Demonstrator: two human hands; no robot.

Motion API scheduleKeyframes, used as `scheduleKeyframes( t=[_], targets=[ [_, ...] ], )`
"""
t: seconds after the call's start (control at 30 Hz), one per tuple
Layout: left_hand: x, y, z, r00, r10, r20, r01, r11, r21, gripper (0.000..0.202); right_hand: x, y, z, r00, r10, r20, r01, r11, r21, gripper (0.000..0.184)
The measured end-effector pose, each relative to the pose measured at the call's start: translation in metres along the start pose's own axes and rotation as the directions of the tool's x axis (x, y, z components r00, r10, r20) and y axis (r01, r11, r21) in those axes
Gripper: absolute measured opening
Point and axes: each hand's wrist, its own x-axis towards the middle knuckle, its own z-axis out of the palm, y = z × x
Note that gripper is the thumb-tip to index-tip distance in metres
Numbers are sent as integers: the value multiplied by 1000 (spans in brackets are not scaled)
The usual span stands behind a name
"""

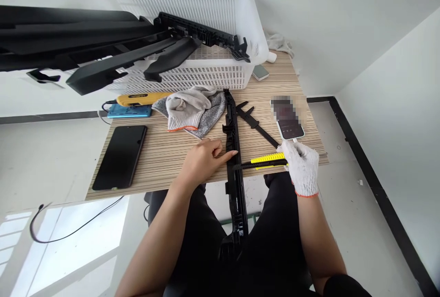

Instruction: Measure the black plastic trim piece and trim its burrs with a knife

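Note:
A long black plastic trim strip [233, 182] runs from the tabletop over its front edge down between my legs. My left hand [202, 159] is bare, its fingers curled and its thumb stretched across the strip, pressing on it. A white knit glove with an orange cuff covers my right hand [302, 166], which is closed around a yellow and black utility knife [268, 159]. The knife's dark front end reaches left and meets the strip just below my left thumb. Behind the knife, a black caliper [257, 127] lies slantwise on the table.
A white plastic basket [252, 26] holding several black trim pieces [103, 45] stands at the back. Grey and white gloves [195, 109] lie beside a yellow power tool [144, 99] and a blue item [129, 110]. Phones rest at left [120, 157] and right [290, 127] on the wood-grained table [161, 168].

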Motion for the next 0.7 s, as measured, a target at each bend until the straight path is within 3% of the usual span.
scheduleKeyframes(
  t=[0.13,0.3,0.47,0.7],
  targets=[
    [1,-6,1,998,55,-42,-57,998,-27,49,-1,0,3,1000,-1,-31,2,1000,1,36],
    [0,-12,2,991,134,11,-134,991,0,53,-3,1,4,999,4,-49,-3,1000,24,34],
    [0,-12,2,990,131,-42,-130,991,21,50,-5,3,3,999,-25,-34,26,1000,8,32],
    [-1,-10,-1,990,140,-8,-140,990,9,57,-8,2,4,999,-34,-17,34,999,18,28]
  ],
)
